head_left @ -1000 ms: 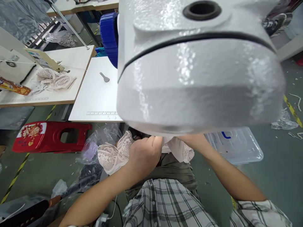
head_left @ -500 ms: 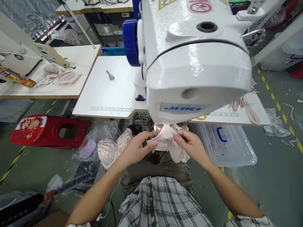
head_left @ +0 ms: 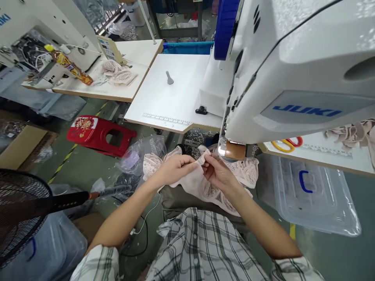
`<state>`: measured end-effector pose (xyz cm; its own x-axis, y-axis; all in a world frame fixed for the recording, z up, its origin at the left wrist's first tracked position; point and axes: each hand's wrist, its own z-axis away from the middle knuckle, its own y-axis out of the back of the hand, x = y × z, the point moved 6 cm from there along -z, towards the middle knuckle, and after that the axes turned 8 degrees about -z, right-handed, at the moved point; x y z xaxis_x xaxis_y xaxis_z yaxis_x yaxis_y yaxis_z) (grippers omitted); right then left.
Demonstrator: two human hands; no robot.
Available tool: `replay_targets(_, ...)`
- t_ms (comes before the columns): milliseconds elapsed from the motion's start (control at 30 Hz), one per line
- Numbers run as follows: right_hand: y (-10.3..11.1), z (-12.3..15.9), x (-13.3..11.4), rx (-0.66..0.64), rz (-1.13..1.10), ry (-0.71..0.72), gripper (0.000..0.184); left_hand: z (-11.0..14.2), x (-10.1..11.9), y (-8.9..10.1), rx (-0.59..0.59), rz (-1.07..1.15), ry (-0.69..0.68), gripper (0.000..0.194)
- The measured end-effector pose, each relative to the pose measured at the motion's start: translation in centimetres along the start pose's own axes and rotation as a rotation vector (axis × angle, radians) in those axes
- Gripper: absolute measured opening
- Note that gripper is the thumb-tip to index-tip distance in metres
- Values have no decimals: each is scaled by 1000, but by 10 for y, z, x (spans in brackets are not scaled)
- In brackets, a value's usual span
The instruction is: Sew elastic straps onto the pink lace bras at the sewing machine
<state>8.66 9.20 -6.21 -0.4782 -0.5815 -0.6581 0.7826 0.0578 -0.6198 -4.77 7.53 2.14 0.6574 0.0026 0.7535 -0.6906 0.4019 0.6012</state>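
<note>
My left hand (head_left: 175, 168) and my right hand (head_left: 217, 174) meet over my lap, both pinching the top edge of a pale pink lace garment (head_left: 199, 187). The fabric drapes down across my knees and spreads right toward more lace (head_left: 247, 171) under the machine. Just above my hands sits the head of a white JUKI sewing machine (head_left: 293, 78), with its brown end cap (head_left: 234, 150) close to my right fingers.
White sewing table (head_left: 170, 97) with a printed ruler along its edge. Yellow and red scissors (head_left: 285, 143) lie at the right. Clear plastic bin (head_left: 316, 195) on the floor right. Red stool (head_left: 99, 134), plastic bags (head_left: 140, 154), black fan (head_left: 23, 214) left. Another machine table with lace (head_left: 117, 76) far left.
The view has swung left and pulled back from the machine head. My hands have come together lower, and the pink fabric now hangs spread across my lap.
</note>
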Motion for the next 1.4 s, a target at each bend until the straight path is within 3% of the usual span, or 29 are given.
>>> replay_targets(133, 26, 2, -3, 182, 187, 273, 36, -5, -25, -11, 401, -139, 135, 24)
replay_targets(167, 30, 7, -4, 183, 292, 337, 31, -6, -32, -21, 413, -78, 179, 26)
replay_targets(300, 32, 27, -7, 75, 847, 655, 20, -23, -44, -76, 111, 458, 210, 43)
replay_targets(400, 33, 39, -9, 22, 1045, 826, 21, -29, -41, -83, 160, 551, 191, 45)
replay_targets(500, 41, 45, -20, 89, 1045, 835, 20, -27, -31, -77, 207, 471, 155, 38)
replay_targets(667, 41, 42, -32, 141, 1080, 708, 33, -19, -6, -69, 207, 266, 22, 32)
replay_targets(767, 40, 42, -33, 199, 1059, 692, 30, -18, -4, -71, 246, 248, 43, 31)
replay_targets(900, 39, 45, -29, 280, 1078, 781, 23, -23, -6, -77, 283, 219, 83, 26)
replay_targets(1000, 36, 48, -25, 231, 1142, 885, 23, -28, -4, -79, 281, 191, 108, 28)
replay_targets(1100, 42, 50, -31, 62, 1320, 923, 25, -31, -2, -75, 270, 169, 120, 34)
replay_targets(1167, 63, 49, -56, 78, 1437, 892, 26, -32, -2, -70, 256, 143, 119, 36)
replay_targets(1300, 131, 46, -153, 540, 1549, 819, 38, -35, -3, -69, 170, 71, 89, 40)
replay_targets(1333, 145, 40, -174, 621, 1656, 708, 33, -36, -3, -70, 141, 67, 84, 40)
replay_targets(1400, 159, 26, -202, 610, 1860, 510, 31, -38, 1, -74, 92, 82, 83, 40)
